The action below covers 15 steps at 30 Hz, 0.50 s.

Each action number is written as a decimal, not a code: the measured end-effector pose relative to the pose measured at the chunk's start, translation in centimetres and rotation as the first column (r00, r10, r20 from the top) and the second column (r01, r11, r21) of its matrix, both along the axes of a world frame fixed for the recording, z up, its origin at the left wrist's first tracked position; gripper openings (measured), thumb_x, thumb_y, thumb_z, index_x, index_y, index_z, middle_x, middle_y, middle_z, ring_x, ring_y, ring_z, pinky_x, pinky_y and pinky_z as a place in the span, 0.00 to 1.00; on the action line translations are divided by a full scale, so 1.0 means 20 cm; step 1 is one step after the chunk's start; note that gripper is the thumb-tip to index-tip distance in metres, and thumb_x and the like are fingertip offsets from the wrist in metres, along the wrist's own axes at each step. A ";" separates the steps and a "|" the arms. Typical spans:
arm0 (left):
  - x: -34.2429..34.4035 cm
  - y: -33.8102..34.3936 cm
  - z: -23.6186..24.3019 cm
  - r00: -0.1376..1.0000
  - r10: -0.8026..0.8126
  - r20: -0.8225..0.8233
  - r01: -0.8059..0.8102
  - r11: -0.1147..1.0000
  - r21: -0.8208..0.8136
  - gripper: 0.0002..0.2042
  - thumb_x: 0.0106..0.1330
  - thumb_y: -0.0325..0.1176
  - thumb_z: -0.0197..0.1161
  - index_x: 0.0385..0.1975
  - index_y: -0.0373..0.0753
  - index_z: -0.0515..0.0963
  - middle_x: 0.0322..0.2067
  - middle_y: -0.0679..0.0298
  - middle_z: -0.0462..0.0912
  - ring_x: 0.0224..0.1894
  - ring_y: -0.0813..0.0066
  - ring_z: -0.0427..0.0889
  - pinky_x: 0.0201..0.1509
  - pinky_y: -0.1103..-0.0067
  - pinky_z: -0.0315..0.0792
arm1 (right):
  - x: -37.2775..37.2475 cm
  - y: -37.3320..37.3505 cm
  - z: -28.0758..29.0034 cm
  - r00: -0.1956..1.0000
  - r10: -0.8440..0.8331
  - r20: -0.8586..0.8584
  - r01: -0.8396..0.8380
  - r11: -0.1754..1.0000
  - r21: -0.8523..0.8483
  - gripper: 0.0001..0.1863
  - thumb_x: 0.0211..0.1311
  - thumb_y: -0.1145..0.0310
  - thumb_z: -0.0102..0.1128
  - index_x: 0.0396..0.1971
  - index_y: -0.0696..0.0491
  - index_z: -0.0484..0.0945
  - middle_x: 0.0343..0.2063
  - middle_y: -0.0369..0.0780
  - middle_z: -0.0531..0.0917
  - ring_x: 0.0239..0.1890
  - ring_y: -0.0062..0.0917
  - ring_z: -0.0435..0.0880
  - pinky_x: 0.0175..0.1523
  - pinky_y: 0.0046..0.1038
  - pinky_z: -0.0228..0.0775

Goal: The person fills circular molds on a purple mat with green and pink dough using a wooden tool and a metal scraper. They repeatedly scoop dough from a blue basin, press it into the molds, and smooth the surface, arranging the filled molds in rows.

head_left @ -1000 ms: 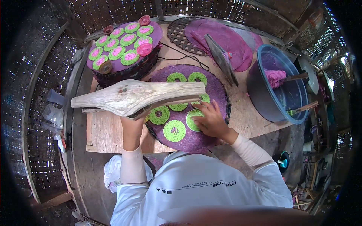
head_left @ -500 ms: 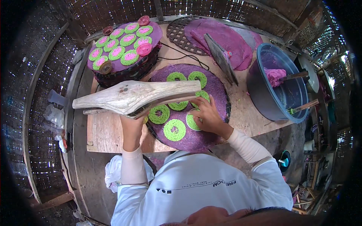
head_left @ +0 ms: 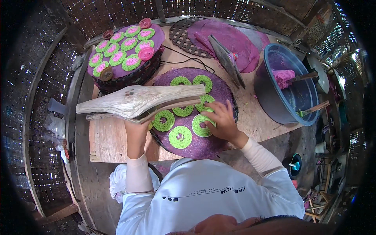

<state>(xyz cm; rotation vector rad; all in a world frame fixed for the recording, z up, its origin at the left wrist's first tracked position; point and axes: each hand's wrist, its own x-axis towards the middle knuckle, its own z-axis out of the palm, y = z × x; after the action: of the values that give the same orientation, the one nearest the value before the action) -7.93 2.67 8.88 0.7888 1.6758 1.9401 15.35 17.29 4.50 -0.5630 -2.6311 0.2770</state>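
Right hand (head_left: 226,124) shifted toward three o'clock, fingers spread by a stringy green ring (head_left: 197,128), left hand (head_left: 136,128) at grainy, tapered wood's (head_left: 133,101) six o'clock — fingers hidden, pose can't be told.

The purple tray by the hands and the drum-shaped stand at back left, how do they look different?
The purple tray looks low; the drum-shaped stand has a tall dark side. The tray's visible green rings have no pink; the stand's green rounds have pink middles. Small dishes sit on the stand's top; none show on the tray. Both have round purple tops.
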 end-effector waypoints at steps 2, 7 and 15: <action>-0.01 -0.02 0.00 1.000 -0.010 0.029 0.010 1.000 0.023 0.21 0.41 0.16 0.65 0.39 0.31 0.70 0.37 0.61 0.76 0.38 0.75 0.75 0.41 0.81 0.70 | 0.04 -0.05 0.05 0.995 -0.101 0.008 0.102 0.993 -0.067 0.32 0.40 0.57 0.64 0.48 0.52 0.68 0.49 0.42 0.69 0.55 0.38 0.63 0.59 0.52 0.43; -0.03 -0.01 -0.01 1.000 0.023 -0.004 -0.023 0.996 0.091 0.16 0.47 0.19 0.63 0.38 0.33 0.70 0.30 0.64 0.75 0.27 0.77 0.74 0.30 0.82 0.69 | 0.08 -0.17 -0.05 0.971 -0.201 0.131 0.213 0.974 -0.082 0.51 0.30 0.46 0.68 0.55 0.59 0.58 0.51 0.44 0.67 0.56 0.39 0.61 0.60 0.52 0.40; -0.05 -0.02 -0.06 0.999 0.035 0.013 -0.036 0.995 0.093 0.17 0.47 0.19 0.63 0.39 0.33 0.70 0.30 0.64 0.75 0.27 0.78 0.73 0.29 0.83 0.67 | 0.04 -0.18 -0.08 0.973 -0.219 0.073 0.225 0.970 -0.087 0.50 0.32 0.49 0.67 0.56 0.59 0.56 0.48 0.46 0.68 0.56 0.37 0.61 0.60 0.52 0.39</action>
<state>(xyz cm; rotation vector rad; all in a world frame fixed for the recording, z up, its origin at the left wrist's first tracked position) -8.86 2.28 7.67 0.7854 1.6123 2.0562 16.14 13.72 2.96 -0.9041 -2.5941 0.3204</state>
